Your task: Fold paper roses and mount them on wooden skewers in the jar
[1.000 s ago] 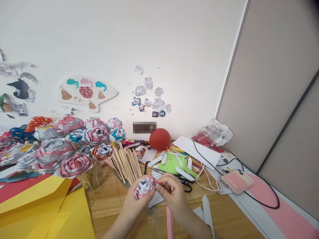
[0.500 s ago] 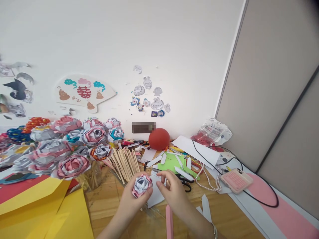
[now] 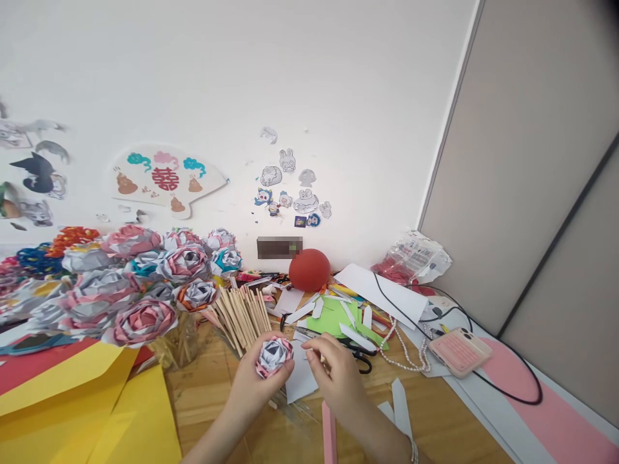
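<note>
My left hand (image 3: 251,380) is closed around a small paper flower (image 3: 275,356). The flower has folded white petals edged in pink, and its open face is turned up toward me. Just to its right is my right hand (image 3: 338,370), apart from the petals. Its fingers are curled, with thumb and forefinger brought together in a pinch; whatever lies between them is too small to make out. Below the right wrist lies a folded pink paper strip (image 3: 329,432). A white sheet of paper (image 3: 300,377) shows on the table between the hands.
Wooden sticks (image 3: 244,316) stand behind my left hand. Finished paper flowers (image 3: 145,319) crowd the left, above yellow paper (image 3: 140,419). Black-handled scissors (image 3: 362,364), green paper (image 3: 333,316), a red balloon (image 3: 309,270), a pearl string (image 3: 406,367) and a phone (image 3: 459,351) lie beyond.
My right thumb and forefinger have drawn closer together. The left hand and its paper flower have shifted very slightly, with the flower still held.
</note>
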Demonstrator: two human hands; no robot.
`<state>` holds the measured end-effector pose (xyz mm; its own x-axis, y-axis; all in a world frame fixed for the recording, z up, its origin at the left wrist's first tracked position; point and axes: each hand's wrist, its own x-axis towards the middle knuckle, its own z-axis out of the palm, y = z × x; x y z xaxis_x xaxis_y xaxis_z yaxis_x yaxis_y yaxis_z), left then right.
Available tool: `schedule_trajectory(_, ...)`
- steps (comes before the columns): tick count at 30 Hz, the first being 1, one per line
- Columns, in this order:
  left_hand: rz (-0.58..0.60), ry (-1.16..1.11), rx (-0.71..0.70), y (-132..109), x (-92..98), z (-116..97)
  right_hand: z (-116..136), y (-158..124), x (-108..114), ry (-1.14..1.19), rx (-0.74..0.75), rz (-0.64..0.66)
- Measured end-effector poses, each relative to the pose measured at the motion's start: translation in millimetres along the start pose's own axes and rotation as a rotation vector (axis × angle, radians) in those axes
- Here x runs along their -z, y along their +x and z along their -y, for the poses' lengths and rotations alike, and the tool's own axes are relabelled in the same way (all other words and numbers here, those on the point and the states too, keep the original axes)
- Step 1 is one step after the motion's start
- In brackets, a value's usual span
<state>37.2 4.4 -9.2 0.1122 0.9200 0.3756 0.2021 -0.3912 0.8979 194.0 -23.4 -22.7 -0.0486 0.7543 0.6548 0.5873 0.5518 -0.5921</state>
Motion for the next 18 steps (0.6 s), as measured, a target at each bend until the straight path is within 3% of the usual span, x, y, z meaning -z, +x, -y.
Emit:
schedule_trajectory(12,0.069,0.076,-0.111,-7.3,-7.7,-3.6,5.4,-3.3,-6.6,0.067,0.023,-0.052)
schedule_trajectory(18,0.09,0.109,-0.147,-8.8,-7.2,-2.8,4.8,-6.1,-2.8,0.007,0.118,0.021)
